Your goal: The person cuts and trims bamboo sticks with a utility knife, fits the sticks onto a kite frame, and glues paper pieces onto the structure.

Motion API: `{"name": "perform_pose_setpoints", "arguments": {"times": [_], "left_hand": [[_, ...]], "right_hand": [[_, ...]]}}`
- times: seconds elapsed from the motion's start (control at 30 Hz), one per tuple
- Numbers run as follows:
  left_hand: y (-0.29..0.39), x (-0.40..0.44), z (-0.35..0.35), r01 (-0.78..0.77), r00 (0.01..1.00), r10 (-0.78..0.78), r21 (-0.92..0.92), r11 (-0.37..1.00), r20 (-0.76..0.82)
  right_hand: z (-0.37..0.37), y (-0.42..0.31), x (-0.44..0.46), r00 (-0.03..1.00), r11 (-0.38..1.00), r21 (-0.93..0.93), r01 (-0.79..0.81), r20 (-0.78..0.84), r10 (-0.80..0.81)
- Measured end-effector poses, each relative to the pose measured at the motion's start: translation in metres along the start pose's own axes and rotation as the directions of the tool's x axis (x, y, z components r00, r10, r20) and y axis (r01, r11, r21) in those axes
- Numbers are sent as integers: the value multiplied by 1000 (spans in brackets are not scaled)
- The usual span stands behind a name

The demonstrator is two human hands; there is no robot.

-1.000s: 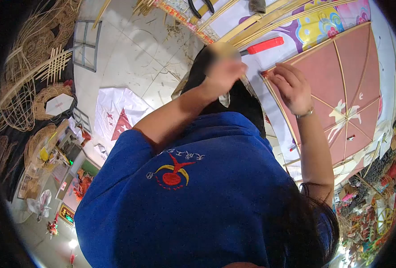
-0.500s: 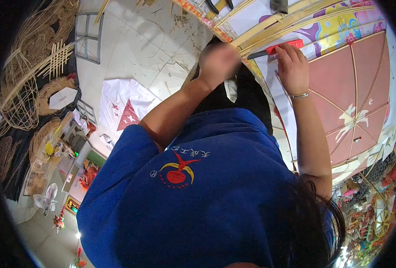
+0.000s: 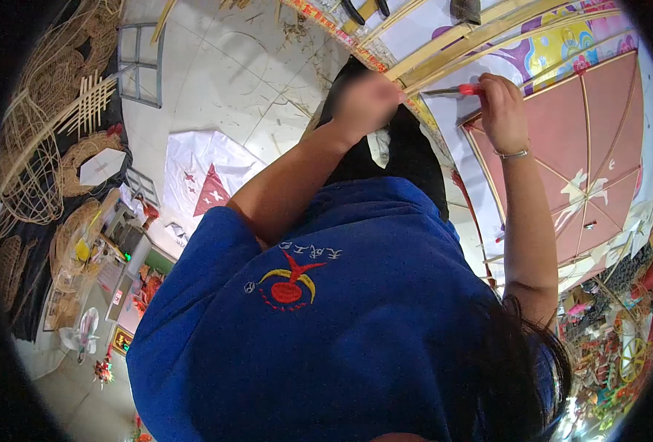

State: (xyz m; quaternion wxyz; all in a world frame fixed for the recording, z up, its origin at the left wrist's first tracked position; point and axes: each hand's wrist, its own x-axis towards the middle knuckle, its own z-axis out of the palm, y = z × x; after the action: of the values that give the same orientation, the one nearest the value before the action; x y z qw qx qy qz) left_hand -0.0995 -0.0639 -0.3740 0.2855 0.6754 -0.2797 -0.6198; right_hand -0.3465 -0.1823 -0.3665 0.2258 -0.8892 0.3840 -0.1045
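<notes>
Apparently bamboo strips (image 3: 492, 36) cross table (image 3: 444, 114) beside tiled floor (image 3: 227, 81)

tiled floor (image 3: 231, 81) on my feed, white sheet (image 3: 227, 156) with a red triangle (image 3: 212, 181) spread over it, grey paned frame (image 3: 140, 65) farther up, white hexagon (image 3: 102, 167) overlapping a woven ring (image 3: 71, 166), lattice of pale strips (image 3: 89, 103), tangled wicker shapes (image 3: 30, 158) I can't name, yellow spoked wheel (image 3: 631, 359) amid clutter (image 3: 599, 368)
</notes>
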Motion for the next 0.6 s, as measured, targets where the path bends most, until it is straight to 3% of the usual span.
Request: {"name": "perform_pose_setpoints", "arguments": {"times": [0.07,0.1,0.17,0.2,0.27,0.3,0.37,0.53,0.6], "left_hand": [[18,-8,-6,207,974,-178,-232,950,140],[28,-13,-9,316,941,-251,-330,890,226],[48,-24,-14,402,898,-285,-358,843,336],[56,-29,-15,447,870,-300,-366,816,391],[72,-39,-15,468,851,-283,-395,790,442],[77,-43,-15,481,840,-276,-406,777,468],[82,-47,-12,478,830,-251,-403,780,499],[100,-57,-9,520,801,-261,-410,749,539],[104,-56,-10,570,772,-277,-429,701,573]], "right_hand": [[-7,-3,-8,992,985,154,-82,-81,95],[-8,-9,-14,962,929,302,-215,-100,255],[-9,-26,-24,830,701,574,-422,-65,553],[-11,-38,-20,778,569,723,-392,-69,624],[-41,-77,1,564,136,769,-624,324,760],[-51,-94,7,425,-100,717,-690,513,746],[-44,-113,3,523,-287,801,-525,570,634],[-52,-128,1,519,-414,785,-462,617,592],[-55,-125,-1,522,-399,780,-482,622,584]]}}
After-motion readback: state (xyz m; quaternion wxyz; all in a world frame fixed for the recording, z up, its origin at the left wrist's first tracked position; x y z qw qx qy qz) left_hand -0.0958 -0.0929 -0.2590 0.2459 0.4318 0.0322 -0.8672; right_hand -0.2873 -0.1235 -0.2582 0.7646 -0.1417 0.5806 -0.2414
